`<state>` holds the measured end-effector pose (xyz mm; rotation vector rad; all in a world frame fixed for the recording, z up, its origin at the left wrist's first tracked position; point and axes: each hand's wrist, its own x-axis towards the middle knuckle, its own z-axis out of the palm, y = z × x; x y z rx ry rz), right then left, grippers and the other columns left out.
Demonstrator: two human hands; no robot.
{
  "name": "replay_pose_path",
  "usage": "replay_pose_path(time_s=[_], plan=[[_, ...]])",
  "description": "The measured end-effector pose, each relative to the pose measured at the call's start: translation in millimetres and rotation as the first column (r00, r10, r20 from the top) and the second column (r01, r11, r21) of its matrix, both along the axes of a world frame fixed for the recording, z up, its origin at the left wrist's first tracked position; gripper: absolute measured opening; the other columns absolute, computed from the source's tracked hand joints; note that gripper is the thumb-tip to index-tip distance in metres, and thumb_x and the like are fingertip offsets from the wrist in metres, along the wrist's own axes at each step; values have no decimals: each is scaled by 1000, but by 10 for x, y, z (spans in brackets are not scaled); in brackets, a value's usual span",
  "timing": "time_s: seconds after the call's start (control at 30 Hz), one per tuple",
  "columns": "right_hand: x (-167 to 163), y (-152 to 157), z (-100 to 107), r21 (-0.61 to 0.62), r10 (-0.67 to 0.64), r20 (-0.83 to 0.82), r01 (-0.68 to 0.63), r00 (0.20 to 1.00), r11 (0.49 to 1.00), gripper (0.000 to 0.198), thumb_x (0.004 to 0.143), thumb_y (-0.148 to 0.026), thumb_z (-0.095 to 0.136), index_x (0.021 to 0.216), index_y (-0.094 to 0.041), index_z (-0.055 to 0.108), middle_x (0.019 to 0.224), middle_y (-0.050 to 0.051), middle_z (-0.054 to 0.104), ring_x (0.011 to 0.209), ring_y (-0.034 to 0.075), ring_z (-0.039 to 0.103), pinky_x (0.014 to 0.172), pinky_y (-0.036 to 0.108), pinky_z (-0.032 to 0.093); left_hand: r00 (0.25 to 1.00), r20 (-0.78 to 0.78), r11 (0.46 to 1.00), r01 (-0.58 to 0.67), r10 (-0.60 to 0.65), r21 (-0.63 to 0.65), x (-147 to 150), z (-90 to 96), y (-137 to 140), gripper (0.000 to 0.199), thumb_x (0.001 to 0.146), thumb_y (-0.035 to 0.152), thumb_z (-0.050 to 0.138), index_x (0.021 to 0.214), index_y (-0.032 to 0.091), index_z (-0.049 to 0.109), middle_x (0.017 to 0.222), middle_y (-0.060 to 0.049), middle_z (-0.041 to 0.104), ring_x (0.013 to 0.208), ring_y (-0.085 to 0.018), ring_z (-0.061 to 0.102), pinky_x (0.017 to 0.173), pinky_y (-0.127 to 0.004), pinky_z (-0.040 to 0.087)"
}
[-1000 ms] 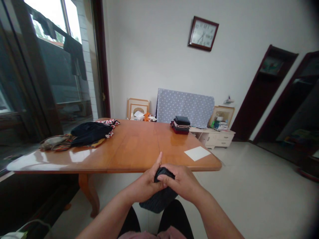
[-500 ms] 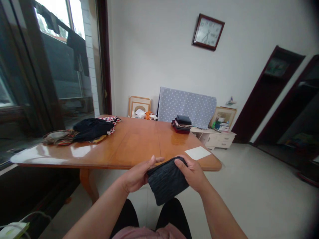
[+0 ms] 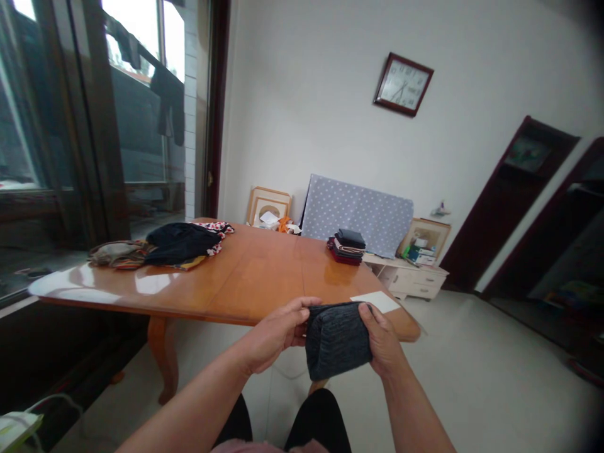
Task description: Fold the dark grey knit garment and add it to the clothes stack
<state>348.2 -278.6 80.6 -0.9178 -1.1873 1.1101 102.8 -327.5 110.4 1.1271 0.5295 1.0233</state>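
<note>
A seated person folds a small dark grey garment (image 3: 337, 340) held in the air just short of the wooden bench's (image 3: 264, 277) near edge. The left hand (image 3: 276, 333) pinches its left edge; the right hand (image 3: 381, 340) clasps its right side. Beyond the left hand lies a heap of unfolded clothes (image 3: 165, 246); beyond the right, a white sheet (image 3: 375, 302) and a neat folded stack (image 3: 348, 246). The fold looks nearly done; setting it down squarely would need care.

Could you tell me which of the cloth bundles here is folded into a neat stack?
The folded stack at the table's far right; the loose pile at the left lies spread out and rumpled.
</note>
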Motion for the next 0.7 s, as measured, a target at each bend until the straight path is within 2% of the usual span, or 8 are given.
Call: replay_pose_path(time_s=[0.17,0.27,0.4,0.47,0.53,0.6,0.7], plan=[[-27,23,27,15,-36,-40,37,999,999,42,78,-55,72,99,-19,69,95,6,71,87,24,64,78,35,52,989,66,980,-139,131,139,49,-26,-31,32,83,21,66,107,25,45,108,-4,62,90,-15,59,78,-29,42],[-34,34,25,36,-45,-33,46,998,998,41,79,-55,71,101,-20,70,98,6,71,90,24,64,83,35,51,983,69,962,-182,171,205,95,-65,-31,31,81,20,68,101,24,45,100,-1,60,86,-13,57,77,-27,41],[-41,41,17,49,-60,-10,61,998,997,40,80,-55,70,100,-20,70,99,5,72,94,23,63,87,34,49,985,-38,951,-151,167,271,147,-140,4,23,83,27,68,98,21,51,91,0,58,80,-13,54,72,-26,41],[-58,37,24,55,-86,4,86,996,995,41,79,-57,70,99,-20,71,98,5,72,92,23,63,85,34,49,963,-114,925,-196,245,325,160,-158,15,16,86,31,65,88,18,55,83,0,57,77,-13,52,71,-26,40],[-89,25,41,64,-118,17,117,993,991,43,78,-58,70,98,-20,72,97,5,72,90,24,63,84,34,49,934,-163,897,-241,319,370,166,-148,9,20,89,35,62,81,16,58,79,-1,57,76,-14,51,72,-27,40],[-126,9,63,73,-142,24,140,990,987,43,79,-58,70,98,-20,72,97,5,72,91,24,62,84,34,49,937,-173,904,-225,303,364,169,-116,-10,25,91,39,58,83,15,63,82,-2,61,79,-16,53,75,-28,42],[-173,-12,90,74,-157,32,155,987,985,43,79,-58,69,96,-19,72,95,5,72,91,25,61,84,34,49,974,-139,943,-128,178,307,175,-74,-33,32,94,43,53,101,16,69,91,-5,67,89,-20,58,85,-32,44]])
